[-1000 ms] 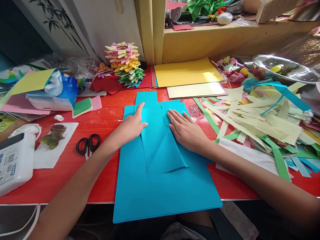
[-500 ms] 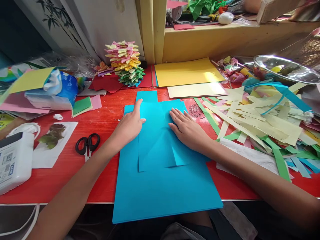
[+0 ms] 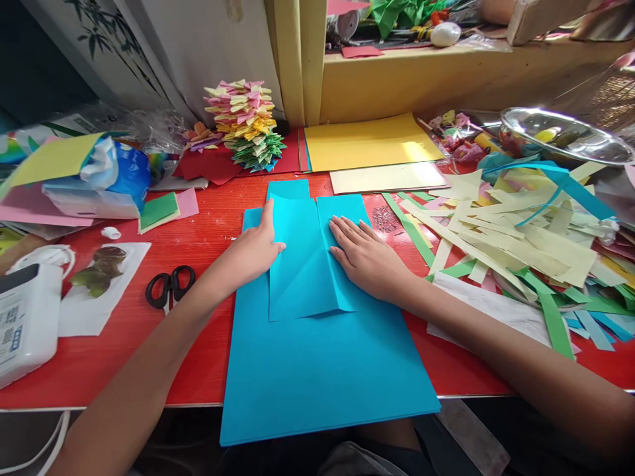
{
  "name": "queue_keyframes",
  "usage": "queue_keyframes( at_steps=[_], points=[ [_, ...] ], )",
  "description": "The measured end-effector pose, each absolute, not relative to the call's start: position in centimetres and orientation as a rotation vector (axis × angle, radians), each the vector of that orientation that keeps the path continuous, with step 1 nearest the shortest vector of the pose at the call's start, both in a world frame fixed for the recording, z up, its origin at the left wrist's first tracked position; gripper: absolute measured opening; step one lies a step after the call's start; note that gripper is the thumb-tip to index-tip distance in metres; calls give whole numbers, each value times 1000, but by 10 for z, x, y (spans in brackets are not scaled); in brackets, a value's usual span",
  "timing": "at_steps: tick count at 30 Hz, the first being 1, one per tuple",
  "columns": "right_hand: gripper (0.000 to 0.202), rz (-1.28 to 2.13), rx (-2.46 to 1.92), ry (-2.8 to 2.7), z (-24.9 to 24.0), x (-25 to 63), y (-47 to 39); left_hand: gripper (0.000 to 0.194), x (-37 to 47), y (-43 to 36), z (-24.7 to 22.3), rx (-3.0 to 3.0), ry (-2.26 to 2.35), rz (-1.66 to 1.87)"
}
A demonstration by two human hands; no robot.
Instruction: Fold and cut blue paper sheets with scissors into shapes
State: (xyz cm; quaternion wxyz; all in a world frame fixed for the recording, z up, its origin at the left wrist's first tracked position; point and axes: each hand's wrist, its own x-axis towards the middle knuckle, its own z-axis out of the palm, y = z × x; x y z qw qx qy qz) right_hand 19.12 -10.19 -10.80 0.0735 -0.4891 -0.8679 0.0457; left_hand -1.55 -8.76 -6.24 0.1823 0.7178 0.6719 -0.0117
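Note:
A creased sheet of blue paper (image 3: 297, 264) lies on a stack of larger blue sheets (image 3: 327, 377). A line runs down it from a notch in its top edge; whether this is a fold or a split I cannot tell. My left hand (image 3: 251, 254) rests at its left edge, index finger stretched out and thumb apart; the other fingers are hidden. On the sheet's right part my right hand (image 3: 364, 254) lies flat, fingers extended. A narrower blue piece (image 3: 288, 190) shows behind the sheet. Black-handled scissors (image 3: 170, 286) lie left of my left forearm.
Cut paper strips (image 3: 526, 238) are heaped on the right, before a metal bowl (image 3: 565, 135). Yellow paper (image 3: 372, 142) and a folded-paper tower (image 3: 248, 125) stand at the back. A tissue pack (image 3: 126, 172) and a white device (image 3: 30, 324) are on the left.
The creased blue sheet has moved slightly up, away from me, and a notch now shows in its top edge. Both hands have shifted slightly left in view.

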Motion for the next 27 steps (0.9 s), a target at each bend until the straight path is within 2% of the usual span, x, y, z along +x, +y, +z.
queue_keyframes(
  at_steps=[16, 24, 27],
  points=[
    [57, 124, -1468, -2596, -108, 190, -104, 88, -20, -89, -61, 1995, 1837, -45],
    [57, 64, -1389, -2534, -101, 193, -106, 68, -19, -85, -62, 2109, 1979, 287],
    [60, 111, -1395, -2591, -103, 191, -108, 74, -20, -83, -61, 2065, 1967, 188]
  ],
)
